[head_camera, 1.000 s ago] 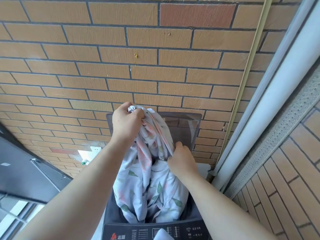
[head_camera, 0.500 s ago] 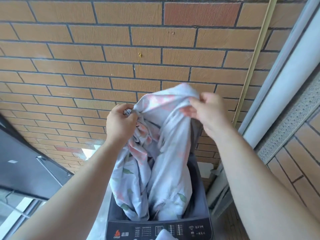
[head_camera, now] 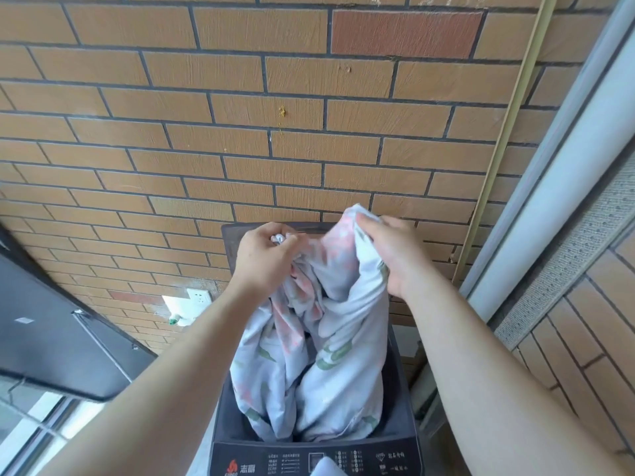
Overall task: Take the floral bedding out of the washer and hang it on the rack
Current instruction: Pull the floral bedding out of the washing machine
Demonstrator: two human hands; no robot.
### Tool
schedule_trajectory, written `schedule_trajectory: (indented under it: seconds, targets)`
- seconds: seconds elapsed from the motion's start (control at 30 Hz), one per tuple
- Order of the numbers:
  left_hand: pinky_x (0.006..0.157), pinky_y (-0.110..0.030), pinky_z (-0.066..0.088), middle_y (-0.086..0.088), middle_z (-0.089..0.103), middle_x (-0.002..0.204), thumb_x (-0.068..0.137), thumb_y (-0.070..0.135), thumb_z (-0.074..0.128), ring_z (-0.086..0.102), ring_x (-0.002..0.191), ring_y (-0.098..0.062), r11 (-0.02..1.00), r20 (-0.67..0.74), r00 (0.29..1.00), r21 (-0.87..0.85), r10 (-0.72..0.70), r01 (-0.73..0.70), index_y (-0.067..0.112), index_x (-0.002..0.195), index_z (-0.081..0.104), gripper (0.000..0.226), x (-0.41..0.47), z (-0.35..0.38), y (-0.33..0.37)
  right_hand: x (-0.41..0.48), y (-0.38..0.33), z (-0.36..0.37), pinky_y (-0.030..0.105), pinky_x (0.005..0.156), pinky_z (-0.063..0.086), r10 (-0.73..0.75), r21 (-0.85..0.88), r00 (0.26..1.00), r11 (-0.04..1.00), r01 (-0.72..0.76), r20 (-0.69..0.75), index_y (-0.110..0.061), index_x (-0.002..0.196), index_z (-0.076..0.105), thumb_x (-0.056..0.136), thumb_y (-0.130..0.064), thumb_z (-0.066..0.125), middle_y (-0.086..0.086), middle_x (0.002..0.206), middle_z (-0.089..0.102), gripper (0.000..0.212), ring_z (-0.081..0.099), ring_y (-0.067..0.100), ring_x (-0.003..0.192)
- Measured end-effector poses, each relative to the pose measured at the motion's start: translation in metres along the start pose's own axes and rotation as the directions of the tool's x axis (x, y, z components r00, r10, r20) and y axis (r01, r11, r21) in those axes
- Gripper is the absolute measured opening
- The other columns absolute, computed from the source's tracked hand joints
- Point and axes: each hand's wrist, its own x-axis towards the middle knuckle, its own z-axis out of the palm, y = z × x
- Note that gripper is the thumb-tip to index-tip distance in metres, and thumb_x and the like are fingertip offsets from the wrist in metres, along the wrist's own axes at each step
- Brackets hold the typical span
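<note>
The floral bedding (head_camera: 330,355), white with pink flowers and green leaves, rises in a bunched column out of the dark top-loading washer (head_camera: 316,458) at the bottom centre. My left hand (head_camera: 264,255) grips a gathered bunch of the bedding at its upper left. My right hand (head_camera: 388,252) pinches a higher fold at the upper right. The lower end of the bedding still sits inside the tub. No rack is in view.
A tan brick wall (head_camera: 240,132) stands right behind the washer, whose raised lid (head_camera: 230,235) leans against it. A wall socket (head_camera: 199,297) sits low left. A dark window frame (head_camera: 51,338) is at the left, a grey-white door frame (head_camera: 567,166) at the right.
My right hand let go low on the bedding, took a higher fold and raised it. Since half a second ago both hands sit slightly lower and the view has tilted up.
</note>
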Motion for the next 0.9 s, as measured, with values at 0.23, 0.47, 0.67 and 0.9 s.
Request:
schedule_trajectory:
  seconds: [0.23,0.47,0.67,0.9]
  targets:
    - [0.094,-0.023,0.053,0.009,0.068,0.128,0.081,-0.013,0.055,0.061,0.118,0.000,0.991,0.470,0.873,-0.103,0.129,-0.091,0.029,0.137,0.058,0.070,-0.006,-0.001,0.008,-0.001,0.014,0.004,0.048,0.096,0.054,-0.055,-0.047,0.939,0.996,0.076,0.339,-0.011,0.098,0.079,0.090,-0.021,0.075,0.020,0.105,0.075,0.013,0.070,0.029,0.094]
    - [0.066,-0.033,0.046,-0.005,0.060,0.066,0.071,0.008,0.058,0.055,0.064,-0.018,0.999,0.331,0.942,0.020,-0.045,0.041,0.009,0.069,0.068,0.010,-0.001,0.000,0.006,0.003,0.020,-0.016,0.043,0.095,0.056,-0.015,-0.150,0.879,0.984,0.098,0.477,-0.008,0.114,0.072,0.072,0.003,0.084,0.014,0.109,0.075,0.045,0.071,0.027,0.100]
    - [0.058,-0.031,0.040,-0.003,0.052,0.054,0.064,0.009,0.062,0.048,0.055,-0.018,0.997,0.172,0.982,0.033,-0.078,0.074,0.018,0.054,0.060,0.014,0.016,-0.012,0.014,0.012,0.063,-0.036,0.032,0.059,0.050,0.084,-0.892,0.975,0.427,0.150,0.204,-0.019,0.091,0.071,0.079,0.001,0.060,0.004,0.085,0.072,0.026,0.068,0.026,0.077]
    - [0.060,-0.031,0.048,0.006,0.061,0.055,0.070,0.046,0.083,0.058,0.054,-0.016,0.998,0.084,0.994,0.020,-0.067,0.066,0.025,0.054,0.060,0.036,0.027,-0.013,0.005,0.030,0.089,-0.056,0.033,0.061,0.060,0.209,-0.894,0.974,0.415,-0.170,-0.088,-0.001,0.092,0.070,0.085,-0.003,0.063,0.016,0.081,0.073,0.010,0.070,0.028,0.067]
